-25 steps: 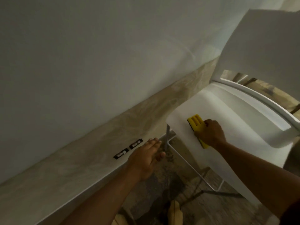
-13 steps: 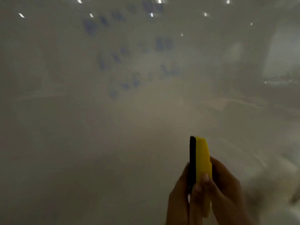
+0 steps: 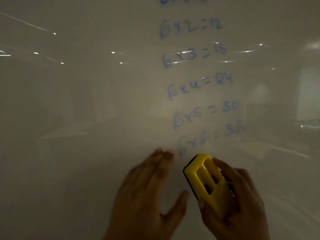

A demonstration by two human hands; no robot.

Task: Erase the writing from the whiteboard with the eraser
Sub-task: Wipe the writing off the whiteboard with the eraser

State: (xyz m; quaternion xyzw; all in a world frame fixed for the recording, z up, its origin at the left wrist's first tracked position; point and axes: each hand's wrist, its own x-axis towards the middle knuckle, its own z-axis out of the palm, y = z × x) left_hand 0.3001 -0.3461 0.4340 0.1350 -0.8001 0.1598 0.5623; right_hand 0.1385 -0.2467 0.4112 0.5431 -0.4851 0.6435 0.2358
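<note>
A glossy whiteboard [image 3: 86, 118] fills the whole view. Blue handwritten sums [image 3: 199, 84], a six-times table, run down its upper right half; the lowest line is smeared and faint. My right hand [image 3: 242, 201] grips a yellow eraser [image 3: 204, 177] with a black felt side, held just below the lowest line, felt side toward the board. My left hand [image 3: 149, 191] is blurred, fingers spread, flat near the board to the left of the eraser and holding nothing.
Small bright reflections of lights [image 3: 113, 52] streak across the board's upper part. Dim reflections of a room show on its surface [image 3: 308, 101] at the right.
One second ago my right hand lifted the eraser off a white chair seat. The view then swung up to the board, and the writing has come close and sharp, with my left hand raised.
</note>
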